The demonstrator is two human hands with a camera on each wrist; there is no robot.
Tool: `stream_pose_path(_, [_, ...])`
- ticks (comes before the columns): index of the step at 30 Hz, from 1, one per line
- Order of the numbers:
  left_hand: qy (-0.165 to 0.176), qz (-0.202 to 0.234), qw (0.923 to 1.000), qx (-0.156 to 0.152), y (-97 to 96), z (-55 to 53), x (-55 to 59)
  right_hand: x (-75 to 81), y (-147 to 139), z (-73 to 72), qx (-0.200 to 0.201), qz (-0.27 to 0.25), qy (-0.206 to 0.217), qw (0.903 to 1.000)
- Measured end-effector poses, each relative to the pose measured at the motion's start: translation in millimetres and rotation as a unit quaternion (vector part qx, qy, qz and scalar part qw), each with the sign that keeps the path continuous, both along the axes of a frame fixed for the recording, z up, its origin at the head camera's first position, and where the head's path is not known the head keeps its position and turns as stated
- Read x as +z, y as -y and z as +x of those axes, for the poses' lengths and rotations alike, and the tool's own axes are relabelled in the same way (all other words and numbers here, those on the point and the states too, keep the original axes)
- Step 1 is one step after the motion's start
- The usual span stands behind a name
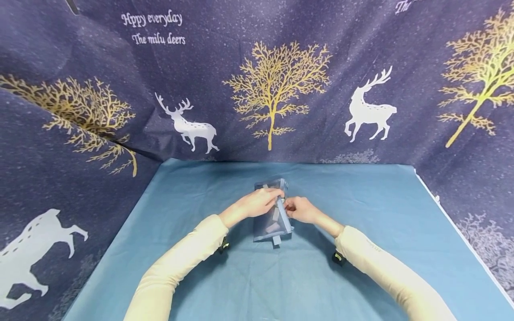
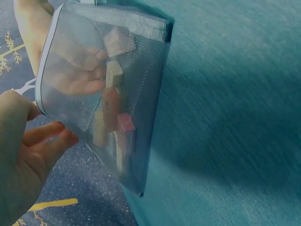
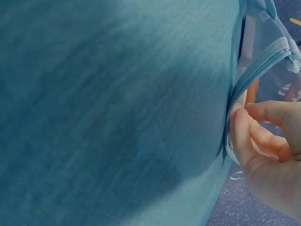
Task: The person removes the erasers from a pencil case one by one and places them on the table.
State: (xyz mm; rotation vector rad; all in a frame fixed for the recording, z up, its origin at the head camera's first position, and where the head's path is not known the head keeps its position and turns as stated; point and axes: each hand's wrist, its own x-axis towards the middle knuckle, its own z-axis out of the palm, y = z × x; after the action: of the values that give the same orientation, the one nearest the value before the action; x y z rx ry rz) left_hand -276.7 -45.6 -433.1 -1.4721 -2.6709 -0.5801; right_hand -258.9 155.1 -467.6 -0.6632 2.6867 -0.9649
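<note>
A translucent blue mesh pouch (image 1: 265, 225) with a pale zipper edge (image 1: 284, 216) lies between both hands. Small blocks, including red and pale wooden ones (image 2: 110, 106), show through its mesh in the left wrist view. My left hand (image 1: 262, 203) holds the pouch at its rim, thumb against the zipper edge in the left wrist view (image 2: 35, 155). On the opposite side, my right hand (image 1: 303, 209) has thumb and forefinger together at the opening (image 3: 268, 136). An orange-brown block (image 3: 252, 92) shows just beyond those fingertips; whether they grip anything is hidden.
A blue cloth (image 1: 321, 276) covers the table. Dark fabric printed with deer and trees (image 1: 241, 111) hangs behind it and along the sides. A pale tab (image 1: 276, 240) sticks out at the pouch's near end.
</note>
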Motion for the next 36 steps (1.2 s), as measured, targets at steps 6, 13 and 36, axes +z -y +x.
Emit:
stream_pose_path(6, [0.018, 0.002, 0.9998, -0.002, -0.2, 1.6, -1.0, 0.9, 2.1, 1.2, 0.013, 0.001, -0.001, 0.9999])
stream_pose_path(13, [0.035, -0.001, 0.9994, 0.004, -1.1, 2.6, -1.8, -0.5, 3.8, 0.6, 0.025, 0.011, -0.037, 0.9989])
stream_pose_path(36, [0.028, 0.028, 0.9991, -0.014, -4.0, -1.6, 1.6, 0.1, 4.5, -7.4, 0.059, 0.017, -0.036, 0.9974])
